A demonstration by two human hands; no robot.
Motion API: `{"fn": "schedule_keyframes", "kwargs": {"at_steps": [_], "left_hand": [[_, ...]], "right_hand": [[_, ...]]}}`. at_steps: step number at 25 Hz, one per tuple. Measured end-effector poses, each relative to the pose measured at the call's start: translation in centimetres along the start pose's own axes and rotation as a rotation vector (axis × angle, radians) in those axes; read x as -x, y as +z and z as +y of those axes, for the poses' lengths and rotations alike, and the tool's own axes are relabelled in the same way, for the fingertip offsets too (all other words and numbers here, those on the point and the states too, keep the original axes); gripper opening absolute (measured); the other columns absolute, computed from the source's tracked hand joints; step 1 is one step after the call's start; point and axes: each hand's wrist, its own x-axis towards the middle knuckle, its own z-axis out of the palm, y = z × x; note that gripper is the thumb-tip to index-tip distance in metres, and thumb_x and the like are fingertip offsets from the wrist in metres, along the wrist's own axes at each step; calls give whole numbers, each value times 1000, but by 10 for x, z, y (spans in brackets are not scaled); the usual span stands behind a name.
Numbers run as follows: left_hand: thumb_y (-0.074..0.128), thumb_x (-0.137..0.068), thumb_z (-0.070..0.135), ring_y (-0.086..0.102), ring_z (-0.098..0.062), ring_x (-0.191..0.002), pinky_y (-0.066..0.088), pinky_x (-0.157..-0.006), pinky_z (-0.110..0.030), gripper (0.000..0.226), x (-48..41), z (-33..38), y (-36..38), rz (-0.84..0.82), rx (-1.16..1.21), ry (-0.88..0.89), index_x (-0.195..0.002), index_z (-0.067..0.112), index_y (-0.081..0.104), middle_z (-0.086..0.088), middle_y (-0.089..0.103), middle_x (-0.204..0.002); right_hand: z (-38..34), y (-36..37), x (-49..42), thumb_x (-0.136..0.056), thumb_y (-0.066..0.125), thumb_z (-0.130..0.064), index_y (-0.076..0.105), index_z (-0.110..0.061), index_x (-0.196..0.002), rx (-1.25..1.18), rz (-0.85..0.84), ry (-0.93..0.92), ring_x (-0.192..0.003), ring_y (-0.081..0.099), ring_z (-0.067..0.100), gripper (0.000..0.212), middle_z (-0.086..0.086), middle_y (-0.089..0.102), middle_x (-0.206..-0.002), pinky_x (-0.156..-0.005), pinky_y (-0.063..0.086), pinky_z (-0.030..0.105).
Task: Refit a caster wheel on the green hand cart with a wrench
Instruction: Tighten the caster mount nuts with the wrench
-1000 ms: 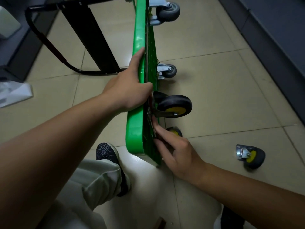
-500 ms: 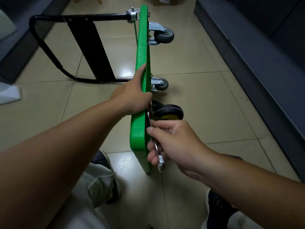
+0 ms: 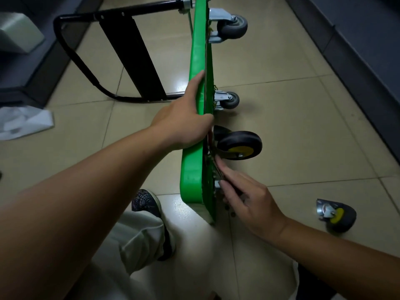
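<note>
Beside the caster wheel point(image 3: 239, 145), we are seating the wrench point(image 3: 218, 167) squarely: right hand point(image 3: 251, 200) pinching it, left hand point(image 3: 184, 124) gripping the cart point(image 3: 191, 169).

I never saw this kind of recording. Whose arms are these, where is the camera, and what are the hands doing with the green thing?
No machine here: a person wears the camera on the head, so you look down at their own arms. The green plastic hand cart stands on its edge on the beige tiled floor. The left hand grips its upper rim. The right hand pinches a slim metal wrench, mostly hidden, against the underside beside a mounted black caster wheel with yellow hub. A second caster lies loose on the floor at right.
</note>
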Motion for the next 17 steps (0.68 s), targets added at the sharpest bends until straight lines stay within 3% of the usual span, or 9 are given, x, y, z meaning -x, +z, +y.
{"fn": "schedule_keyframes", "kwargs": {"at_steps": [2, 6, 10, 13, 15, 17], "left_hand": [[57, -88, 24, 69, -28, -84, 59, -80, -45, 93, -1, 0, 0, 5, 0, -7, -153, 59, 0, -5, 60, -119], [57, -88, 23, 69, -28, -82, 59, -78, -46, 93, -1, 2, 0, 9, -9, -16, -153, 59, 1, -4, 61, -115], [56, -88, 23, 68, -28, -77, 58, -74, -47, 91, 0, 4, 2, 19, -8, -23, -154, 57, 2, -1, 65, -102], [55, -88, 24, 68, -31, -78, 58, -75, -49, 91, 0, 4, 1, 19, -3, -25, -154, 57, 2, -3, 64, -101], [55, -89, 24, 67, -32, -80, 58, -76, -49, 90, 1, 5, 0, 26, -9, -31, -154, 56, 2, -5, 64, -103], [55, -89, 24, 67, -34, -84, 57, -79, -48, 90, 2, 6, 1, 31, -24, -38, -154, 56, 2, -8, 63, -106]], "right_hand": [[11, 3, -3, -102, 54, -11, 40, -6, -150, 11, -34, -87, -79, 60, 24, 50, 13, 61, -95, -78, 51, 31], [33, 12, -13, -97, 56, 0, 35, 3, -148, 27, -36, -175, -78, 55, 23, 55, 12, 56, -88, -79, 48, 25], [41, 23, -15, -94, 58, 7, 37, 5, -146, -22, 7, -165, -82, 60, 29, 56, 18, 61, -92, -79, 50, 30], [26, 27, -9, -91, 60, 10, 44, 11, -139, -85, 43, -154, -109, 66, 22, 51, 13, 68, -119, -98, 49, 25], [10, 25, -6, -93, 57, 6, 45, 11, -139, -148, 55, -111, -130, 56, 13, 48, 2, 56, -140, -111, 41, 27], [-9, 24, -2, -96, 55, -1, 45, 0, -143, -243, 44, 28, -132, 54, 12, 48, -7, 54, -144, -111, 41, 28]]}}
